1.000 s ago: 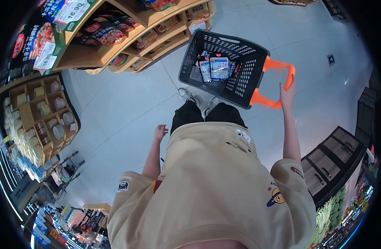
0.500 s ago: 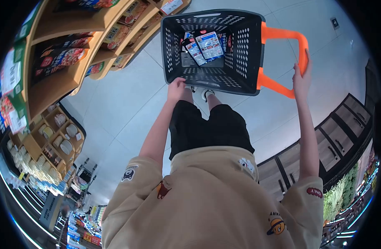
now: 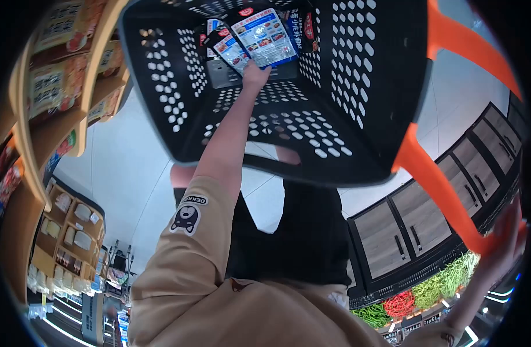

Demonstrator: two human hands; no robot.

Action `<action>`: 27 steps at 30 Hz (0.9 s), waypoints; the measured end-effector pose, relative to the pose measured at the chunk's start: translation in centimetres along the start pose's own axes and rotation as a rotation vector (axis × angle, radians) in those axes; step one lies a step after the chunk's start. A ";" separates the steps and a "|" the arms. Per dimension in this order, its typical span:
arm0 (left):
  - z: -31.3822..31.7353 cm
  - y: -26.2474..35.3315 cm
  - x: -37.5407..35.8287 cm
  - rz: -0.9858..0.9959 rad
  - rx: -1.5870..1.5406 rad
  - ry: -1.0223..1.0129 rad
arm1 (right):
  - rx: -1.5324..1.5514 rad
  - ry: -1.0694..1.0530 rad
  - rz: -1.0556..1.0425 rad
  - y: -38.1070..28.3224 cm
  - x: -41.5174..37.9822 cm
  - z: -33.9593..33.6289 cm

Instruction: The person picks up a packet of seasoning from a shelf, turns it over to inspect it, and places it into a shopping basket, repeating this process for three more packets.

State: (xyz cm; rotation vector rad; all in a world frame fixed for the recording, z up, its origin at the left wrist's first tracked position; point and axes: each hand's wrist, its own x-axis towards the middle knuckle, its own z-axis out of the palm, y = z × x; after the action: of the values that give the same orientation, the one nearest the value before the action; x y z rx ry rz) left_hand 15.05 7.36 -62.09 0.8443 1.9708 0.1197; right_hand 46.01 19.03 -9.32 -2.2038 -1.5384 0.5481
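Note:
A black perforated shopping basket [image 3: 387,75] fills the upper middle, tilted so its inside faces me. My left hand [image 3: 255,75] reaches into it, its fingers at the lower edge of a blue and white packet [image 3: 265,37]. Part of the fingers is hidden, so a grip on the packet is unclear. A second, smaller packet [image 3: 229,52] lies just left of it, with dark packets [image 3: 303,32] to the right. At the far right, my right hand [image 3: 505,231] is wrapped round the orange basket handle [image 3: 436,185], slightly blurred.
Wooden shelves [image 3: 94,81] with packaged goods stand on the left, and a rack of bowls [image 3: 74,225] is below them. Wood-fronted cabinets [image 3: 419,228] run along the right, with red and green vegetables [image 3: 399,303] beside them. Pale floor tiles [image 3: 118,147] show beneath the basket.
The basket now appears much closer and larger. My left hand has left its near rim and reached inside to the packets. My right hand has moved outward and down in view with the handle.

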 end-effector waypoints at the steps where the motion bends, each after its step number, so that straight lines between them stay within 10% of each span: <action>1: 1.4 0.0 1.6 0.005 -0.067 0.047 | 0.056 0.044 0.046 -0.2 -0.2 -0.6; 3: 4.1 0.3 2.6 -0.001 -0.135 0.070 | -0.075 0.152 0.032 -2.9 -1.6 2.5; 5: 4.5 3.2 2.8 -0.042 -0.084 0.103 | 0.071 -0.201 -0.128 -5.8 -2.3 5.4; 8: 5.0 5.9 2.1 0.034 0.555 0.031 | 0.225 -0.171 -0.064 -5.2 -2.6 5.5; 11: 9.2 3.1 6.0 0.052 0.711 0.362 | 0.205 0.016 0.004 -4.6 -2.9 4.5; 15: 9.1 0.1 7.2 0.245 0.793 0.274 | 0.155 -0.022 -0.054 -5.0 -3.4 5.3; 20: 1.1 0.2 3.9 0.362 0.526 -0.027 | 0.071 -0.131 0.089 -1.7 -2.5 -1.6; 22: -3.4 0.9 1.3 0.404 0.459 -0.082 | -0.094 0.200 0.030 -3.8 -3.3 3.8; 27: -13.0 2.3 -8.4 0.381 -0.223 -0.021 | 0.143 -0.122 -0.178 -8.3 -4.1 4.7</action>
State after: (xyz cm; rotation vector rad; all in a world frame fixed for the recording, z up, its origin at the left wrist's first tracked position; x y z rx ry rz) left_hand 8.38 7.27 -47.91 1.0567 1.7179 0.5403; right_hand 35.70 18.26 -8.58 -1.9363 -1.6815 0.7233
